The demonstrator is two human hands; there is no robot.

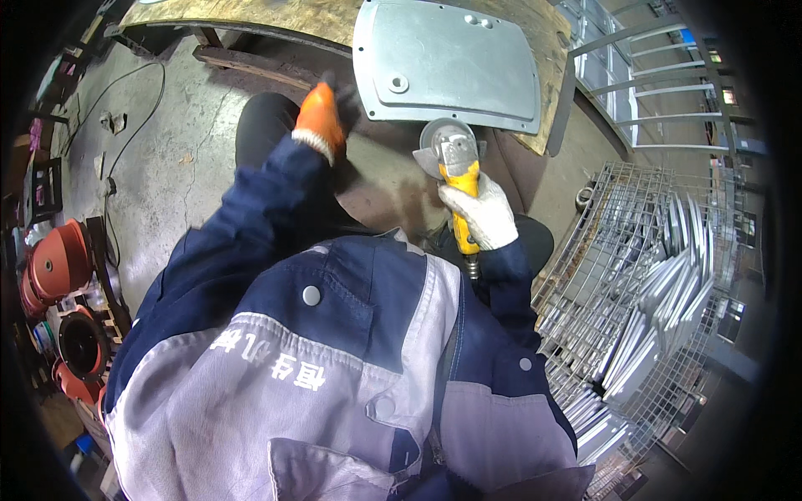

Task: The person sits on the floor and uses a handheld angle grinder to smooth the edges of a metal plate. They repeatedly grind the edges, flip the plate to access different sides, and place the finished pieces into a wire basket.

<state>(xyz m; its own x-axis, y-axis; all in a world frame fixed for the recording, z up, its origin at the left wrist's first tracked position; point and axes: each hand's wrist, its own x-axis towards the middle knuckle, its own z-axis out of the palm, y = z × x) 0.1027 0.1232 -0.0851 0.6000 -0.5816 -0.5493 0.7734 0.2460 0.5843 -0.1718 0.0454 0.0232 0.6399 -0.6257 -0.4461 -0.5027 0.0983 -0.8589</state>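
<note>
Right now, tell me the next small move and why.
Probably bring the left hand onto the grey panel to steady it: the right hand holds the yellow grinder, its disc by the panel's near edge, while the left hand seems beside the panel, not on it.

Single view: head-worn left fisheye, upright, looking steeply down; wearer's jacket [334, 397] close at bottom, bench [267, 12] farther off at top.

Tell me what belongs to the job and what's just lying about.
Job, apparently:
yellow grinder, held in the right hand
grey panel, near the grinder
wooden bench, under the panel

Lying about, apparently:
wire basket, at right
pale flat pieces inside it
reddish round parts, at left
</note>
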